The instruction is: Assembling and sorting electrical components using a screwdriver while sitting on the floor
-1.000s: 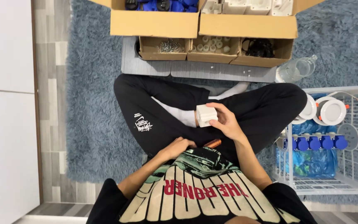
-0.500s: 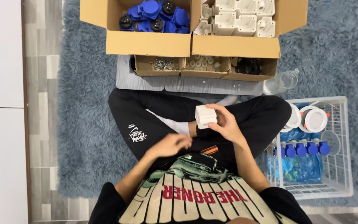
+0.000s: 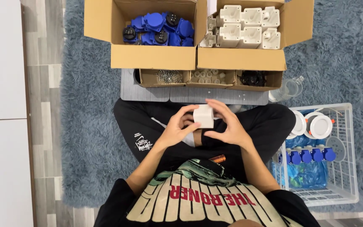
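I sit cross-legged on a blue-grey rug and hold a small white plastic box (image 3: 203,116) above my lap with both hands. My left hand (image 3: 177,127) grips its left side with the fingers curled around it. My right hand (image 3: 227,122) wraps its right side and top. A tool with an orange-brown handle (image 3: 218,159) lies in my lap, just below my hands.
Ahead, a cardboard box of blue socket parts (image 3: 158,29) and one of white housings (image 3: 246,25). Three small trays hold screws (image 3: 169,76), white pieces (image 3: 209,77) and black parts (image 3: 253,78) on a grey board (image 3: 148,93). A white wire basket (image 3: 345,168) stands at right.
My left hand rose from my lap and took hold of the white box beside my right hand. The view shifted down, showing more of the cardboard boxes.
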